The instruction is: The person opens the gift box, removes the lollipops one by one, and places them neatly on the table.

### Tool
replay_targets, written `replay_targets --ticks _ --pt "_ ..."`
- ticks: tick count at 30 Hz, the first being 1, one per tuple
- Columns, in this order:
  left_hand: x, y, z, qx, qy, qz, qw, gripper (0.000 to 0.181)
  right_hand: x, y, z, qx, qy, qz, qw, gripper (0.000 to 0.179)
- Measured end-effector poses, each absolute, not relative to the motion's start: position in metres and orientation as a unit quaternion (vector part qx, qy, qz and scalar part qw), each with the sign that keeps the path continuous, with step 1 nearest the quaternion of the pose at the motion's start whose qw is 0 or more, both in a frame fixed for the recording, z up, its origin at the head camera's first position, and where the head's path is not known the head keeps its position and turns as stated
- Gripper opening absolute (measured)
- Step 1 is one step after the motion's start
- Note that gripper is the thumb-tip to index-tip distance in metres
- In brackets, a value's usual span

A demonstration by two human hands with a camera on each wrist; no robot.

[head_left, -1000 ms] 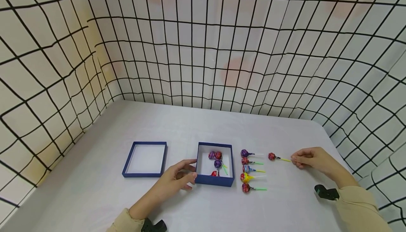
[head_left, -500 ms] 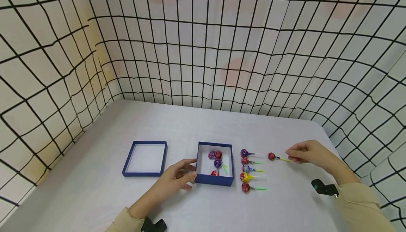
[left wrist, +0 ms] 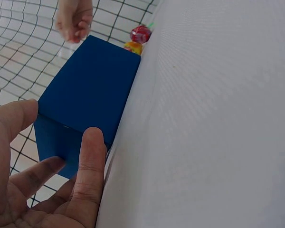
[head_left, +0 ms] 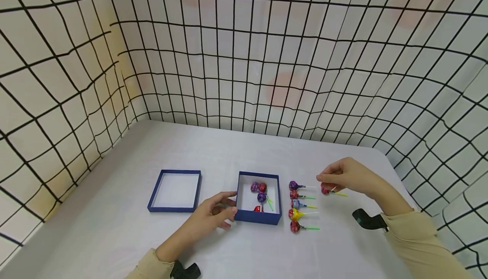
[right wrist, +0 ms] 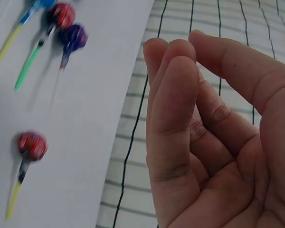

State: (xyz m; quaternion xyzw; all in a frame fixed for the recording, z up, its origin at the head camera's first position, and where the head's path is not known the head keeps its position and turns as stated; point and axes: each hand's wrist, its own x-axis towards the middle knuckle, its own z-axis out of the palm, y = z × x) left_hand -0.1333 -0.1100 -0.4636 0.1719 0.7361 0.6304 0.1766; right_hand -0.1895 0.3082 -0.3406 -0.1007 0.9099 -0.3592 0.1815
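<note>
In the head view, my left hand point(head_left: 211, 212) is at the left side of a blue open-topped box point(head_left: 258, 217), fingers fairly straight. The left wrist view shows its fingertips touching the box's corner point(left wrist: 64, 121). Several wrapped lollipops point(head_left: 262, 197) lie inside. My right hand point(head_left: 348, 176) hovers over the right side of the table, partly covering a red lollipop point(head_left: 325, 190) with a yellow stick. In the right wrist view, the thumb and fingertips come close together with nothing between them; that lollipop point(right wrist: 32, 146) lies apart from them on the table.
Right of the box, several lollipops form a column, from a purple one point(head_left: 293, 185) at the back to a dark red one point(head_left: 295, 227) in front. A blue-rimmed lid point(head_left: 173, 209) lies at the left. Black grid netting point(head_left: 228, 79) hangs over pale walls around the white table.
My right hand has moved left and away from me, from the yellow stick's end to above the red lollipop's head, leaving it on the table. The left hand stays at the box.
</note>
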Motion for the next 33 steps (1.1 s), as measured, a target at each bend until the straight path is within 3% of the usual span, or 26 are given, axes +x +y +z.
replay_targets --ticks 13,33 --pt "-0.133 -0.109 -0.466 0.168 0.737 0.63 0.178 0.06 -0.193 0.234 -0.334 -0.164 0.896 -0.348 0.219 0.023" --pt "-0.134 -0.11 -0.463 0.17 0.736 0.63 0.178 0.06 -0.195 0.174 -0.351 -0.193 0.896 -0.304 0.259 0.024"
